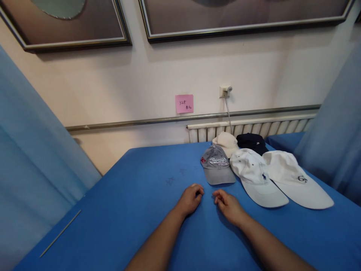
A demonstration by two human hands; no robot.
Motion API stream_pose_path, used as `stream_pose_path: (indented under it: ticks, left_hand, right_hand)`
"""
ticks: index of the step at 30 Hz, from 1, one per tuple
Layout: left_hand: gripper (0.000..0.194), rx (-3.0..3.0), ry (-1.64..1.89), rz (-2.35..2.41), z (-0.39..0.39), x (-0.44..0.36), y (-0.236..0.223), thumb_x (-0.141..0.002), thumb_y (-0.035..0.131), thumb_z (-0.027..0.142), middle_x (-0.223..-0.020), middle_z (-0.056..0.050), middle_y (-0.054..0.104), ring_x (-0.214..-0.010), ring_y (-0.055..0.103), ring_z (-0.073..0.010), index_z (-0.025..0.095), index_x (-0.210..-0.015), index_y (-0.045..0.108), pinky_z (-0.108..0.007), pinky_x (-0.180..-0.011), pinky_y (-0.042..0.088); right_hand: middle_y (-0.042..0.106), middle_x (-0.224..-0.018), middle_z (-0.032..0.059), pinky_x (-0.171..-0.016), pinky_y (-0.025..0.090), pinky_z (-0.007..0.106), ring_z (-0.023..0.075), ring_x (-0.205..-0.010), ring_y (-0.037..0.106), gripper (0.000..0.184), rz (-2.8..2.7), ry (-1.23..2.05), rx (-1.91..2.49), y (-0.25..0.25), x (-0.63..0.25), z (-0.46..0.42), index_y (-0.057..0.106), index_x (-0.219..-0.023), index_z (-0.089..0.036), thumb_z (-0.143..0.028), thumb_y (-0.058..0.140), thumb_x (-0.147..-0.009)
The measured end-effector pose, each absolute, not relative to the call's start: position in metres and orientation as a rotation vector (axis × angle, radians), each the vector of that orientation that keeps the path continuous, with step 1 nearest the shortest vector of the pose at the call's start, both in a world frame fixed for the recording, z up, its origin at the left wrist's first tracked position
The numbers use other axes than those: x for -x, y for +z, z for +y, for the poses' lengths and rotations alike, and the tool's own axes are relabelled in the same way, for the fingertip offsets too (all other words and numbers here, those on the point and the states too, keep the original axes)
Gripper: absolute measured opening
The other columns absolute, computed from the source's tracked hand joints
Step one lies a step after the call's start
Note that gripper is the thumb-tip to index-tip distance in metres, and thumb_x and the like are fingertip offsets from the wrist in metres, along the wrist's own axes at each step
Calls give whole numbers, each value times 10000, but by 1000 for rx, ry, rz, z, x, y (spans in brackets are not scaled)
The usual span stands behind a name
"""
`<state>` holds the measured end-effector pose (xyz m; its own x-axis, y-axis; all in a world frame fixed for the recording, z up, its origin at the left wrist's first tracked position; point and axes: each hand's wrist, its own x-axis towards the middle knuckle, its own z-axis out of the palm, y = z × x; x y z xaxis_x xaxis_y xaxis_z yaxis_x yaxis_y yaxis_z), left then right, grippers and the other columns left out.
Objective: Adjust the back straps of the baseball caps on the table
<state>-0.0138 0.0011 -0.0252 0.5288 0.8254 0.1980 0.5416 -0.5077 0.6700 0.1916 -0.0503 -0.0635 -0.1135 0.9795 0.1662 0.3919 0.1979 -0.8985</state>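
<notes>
My left hand rests on the blue tabletop with its fingers loosely curled, a gap showing between thumb and fingers and nothing inside. Facing it, my right hand is also empty, its fingers half bent and apart. Just beyond both hands lies a grey baseball cap with white lettering, brim toward me. Right of it sit a white cap with a small dark logo and another white cap with a dark monogram. Behind them are a cream cap and a navy cap, both partly covered. Neither hand touches a cap.
A thin stick lies near the left edge of the blue table. Blue curtains hang at both sides. Behind stand a radiator, a metal rail, and a wall socket with a cord. A pink note is on the wall.
</notes>
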Motion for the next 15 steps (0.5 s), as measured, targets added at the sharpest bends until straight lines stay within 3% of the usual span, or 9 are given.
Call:
stream_pose_path:
  ticks: [3,6,10,15]
  left_hand:
    - [304,-2227,669,1129,0,14,-24,-736,501,58,-999,-54,675,-951,608,-176,175,-958,672,-300,-893,470]
    - [443,-2165,663,1177,0,17,-22,-786,484,95,-1047,-60,683,-922,616,-166,176,-1200,620,-304,-881,474]
    - [575,-2073,659,1239,0,23,-12,-842,476,164,-942,-46,698,-796,616,-148,151,-1415,432,-286,-783,481]
    - [741,-2068,853,1401,-6,24,28,-878,486,229,-829,-8,672,-660,590,-122,148,-1531,144,-253,-668,447]
  right_hand:
    - [677,-806,26,-761,474,341,199,-773,644,319,-1577,896,1319,-68,-191,-49,576,-1101,-205,-204,459,-804]
    - [665,-807,16,-694,497,333,186,-701,636,469,-1425,905,1324,-68,-191,-49,458,-1291,-182,-248,453,-827]
    - [666,-863,22,-639,518,315,169,-656,627,629,-1314,886,1287,-53,-193,-52,300,-1433,-176,-281,481,-841]
    - [692,-948,45,-669,544,338,157,-646,629,766,-1331,658,1161,-3,-206,-52,97,-1532,-220,-186,456,-856]
